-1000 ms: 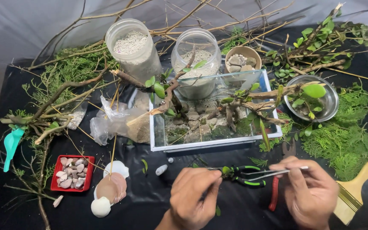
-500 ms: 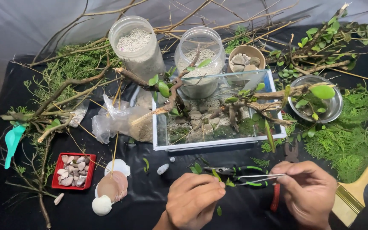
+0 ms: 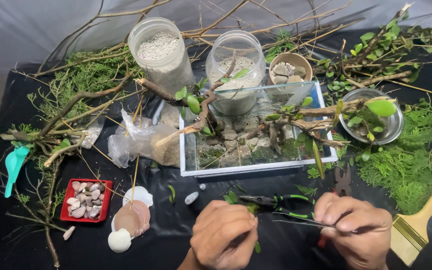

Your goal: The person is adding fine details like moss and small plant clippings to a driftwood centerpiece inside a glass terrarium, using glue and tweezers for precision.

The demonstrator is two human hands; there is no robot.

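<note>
Step in hand, by the look of it: preparing a small leafy cutting (image 3: 232, 197) for the glass tank (image 3: 256, 167). Left hand (image 3: 224, 235) is curled loosely by the cutting; grip hidden, cannot tell. Right hand (image 3: 354, 227) pinches slim tweezers (image 3: 301, 223) closed-fingered, green-handled pliers (image 3: 276, 202) lying at its 10 o'clock. Next move calls for a fine, steady grip on the stem.

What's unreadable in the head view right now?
- Left hand: its own knuckles cover whatever it pinches; only leaf tips show.
- Right hand: fingers hide its grip on the thin tweezers.
- Paintbrush: bristles cut off by the bottom edge.
- Glass tank: floor behind branches, unclear.
</note>
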